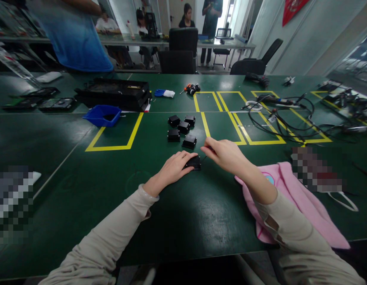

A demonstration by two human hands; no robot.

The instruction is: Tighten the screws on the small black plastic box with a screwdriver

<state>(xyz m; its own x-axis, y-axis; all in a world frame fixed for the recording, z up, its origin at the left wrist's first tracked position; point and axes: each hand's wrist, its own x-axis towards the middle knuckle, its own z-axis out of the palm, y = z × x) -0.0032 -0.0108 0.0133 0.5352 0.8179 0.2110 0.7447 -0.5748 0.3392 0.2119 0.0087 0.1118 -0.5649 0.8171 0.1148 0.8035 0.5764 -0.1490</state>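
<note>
My left hand [173, 167] rests on a small black box [194, 162] lying on the green table [82, 174], fingers curled over its left side. My right hand [226, 154] hovers just right of that box, its fingers pinched together around something small and dark that I cannot make out. Beyond my hands lies a cluster of several more small black boxes [182, 128].
A pink cloth [302, 202] lies under my right forearm. A blue tray [103, 116] and a black case [115, 93] sit at back left, tangled cables [287, 114] at right. Yellow tape outlines mark the table. People and chairs are beyond the far edge.
</note>
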